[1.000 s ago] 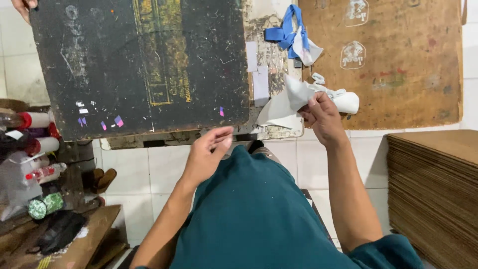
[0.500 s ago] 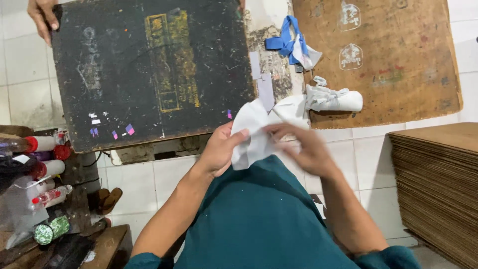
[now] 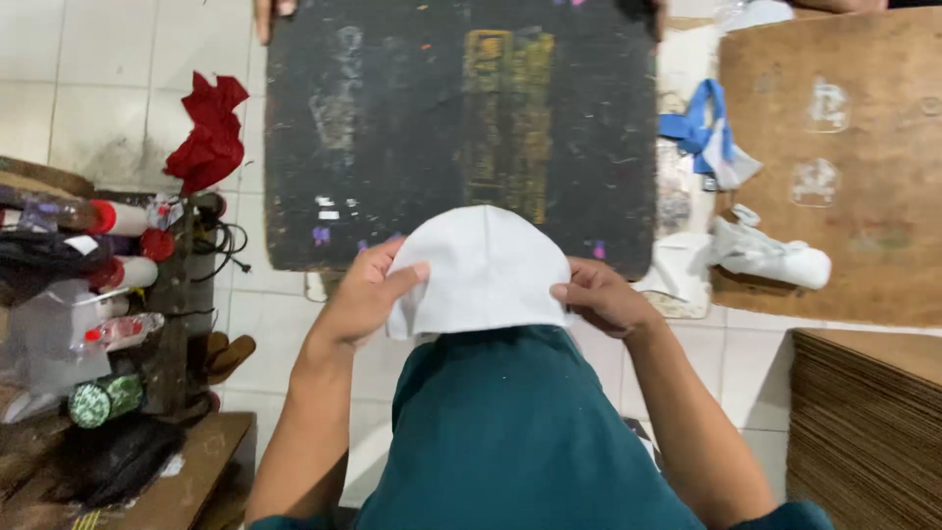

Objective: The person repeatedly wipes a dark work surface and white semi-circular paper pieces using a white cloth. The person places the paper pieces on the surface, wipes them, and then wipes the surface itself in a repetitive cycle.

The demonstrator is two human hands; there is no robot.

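Gripping a white cloth (image 3: 481,270), both hands (image 3: 368,294) hide its side edges.

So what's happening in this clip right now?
A person in a teal top holds a white fabric piece with both hands: the left hand grips its left edge, the right hand its right edge. The piece sits at the near edge of a dark, paint-stained board. More white cloth lies to the right on a brown board. Another person's fingers rest on the dark board's far edge.
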